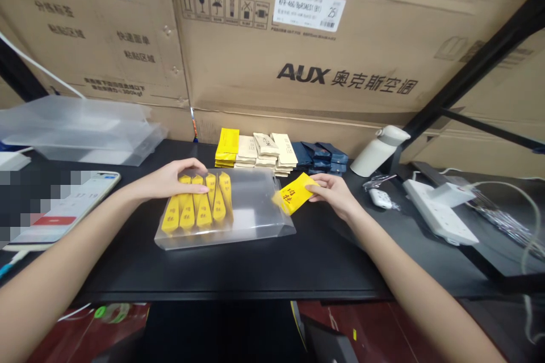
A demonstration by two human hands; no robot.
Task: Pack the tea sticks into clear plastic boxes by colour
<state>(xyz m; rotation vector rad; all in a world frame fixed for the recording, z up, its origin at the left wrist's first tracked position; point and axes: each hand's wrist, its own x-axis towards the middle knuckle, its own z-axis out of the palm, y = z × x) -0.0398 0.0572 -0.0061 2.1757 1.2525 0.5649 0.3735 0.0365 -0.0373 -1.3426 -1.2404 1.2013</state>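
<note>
In front of me a clear plastic box lies on the table, with several yellow packets lined up on edge in its left half. My left hand grips the box's far left side; its thumb reaches over the tops of the packets, and its other fingers are partly hidden behind the rim. Pinched between the fingertips of my right hand is another yellow packet with dark writing. That packet is tilted at the box's right end, its left corner overlapping the box wall.
Behind the box stand stacks of yellow packets, cream packets and dark blue packets. A white bottle, earbud case and power strip are at right. Leftward lie a phone and clear boxes. Large cartons close off the back.
</note>
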